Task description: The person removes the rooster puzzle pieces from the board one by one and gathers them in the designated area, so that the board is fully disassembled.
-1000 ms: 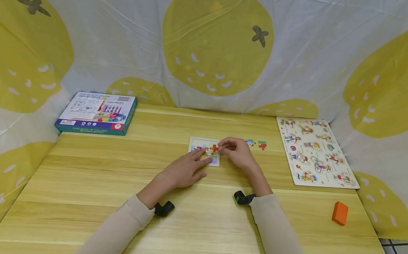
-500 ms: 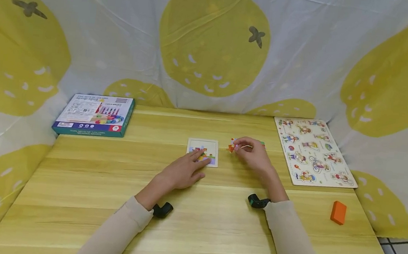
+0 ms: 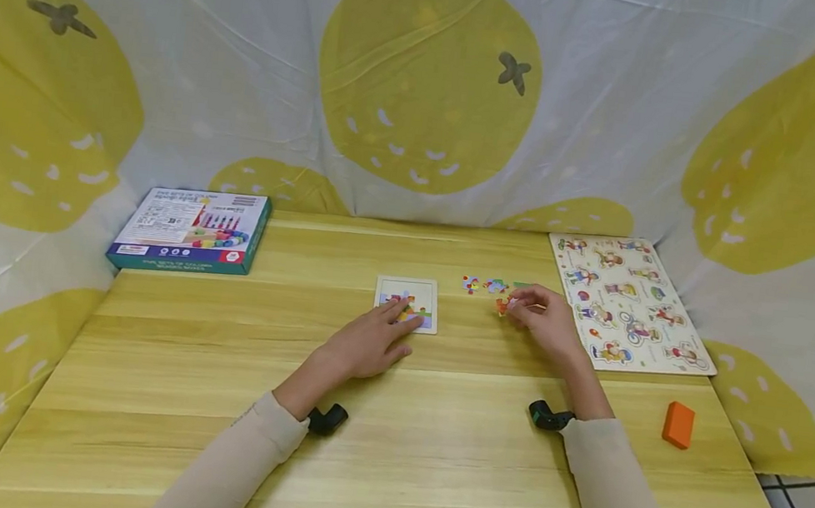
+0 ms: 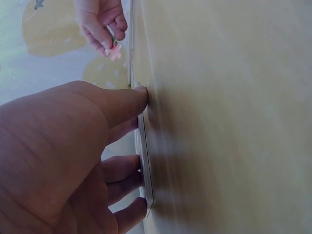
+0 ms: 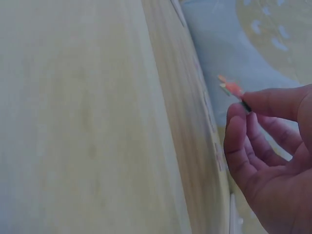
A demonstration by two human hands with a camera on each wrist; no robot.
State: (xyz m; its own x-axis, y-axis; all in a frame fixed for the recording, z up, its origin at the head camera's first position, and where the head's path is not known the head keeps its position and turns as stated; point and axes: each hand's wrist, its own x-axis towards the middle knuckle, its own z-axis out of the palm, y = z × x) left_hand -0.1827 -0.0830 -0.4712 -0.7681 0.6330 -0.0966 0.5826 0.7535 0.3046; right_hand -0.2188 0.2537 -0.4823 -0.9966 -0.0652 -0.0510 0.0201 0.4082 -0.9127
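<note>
My left hand (image 3: 365,341) rests with extended fingers on a small square jigsaw tray (image 3: 413,287), covering part of the picture pieces inside. In the left wrist view, the thumb and fingertips lie along the tray's thin edge (image 4: 144,156). To the right, my right hand (image 3: 549,322) pinches an orange-red puzzle piece (image 3: 502,306) between thumb and fingers. The right wrist view shows that piece (image 5: 234,89) poking out past the fingertips. Two loose puzzle pieces, one (image 3: 470,284) and another (image 3: 496,285), lie behind it, and a green one (image 3: 521,285) is partly hidden by the hand.
A boxed bead set (image 3: 191,229) lies at the back left. At the back right is a wooden board of figures (image 3: 622,291), close beside my right hand. An orange block (image 3: 678,425) sits near the right table edge. A patterned cloth (image 3: 427,80) hangs behind the table.
My right hand has moved from the tray's right edge to the right, past the loose pieces, carrying the orange-red puzzle piece. The left hand has stayed on the tray.
</note>
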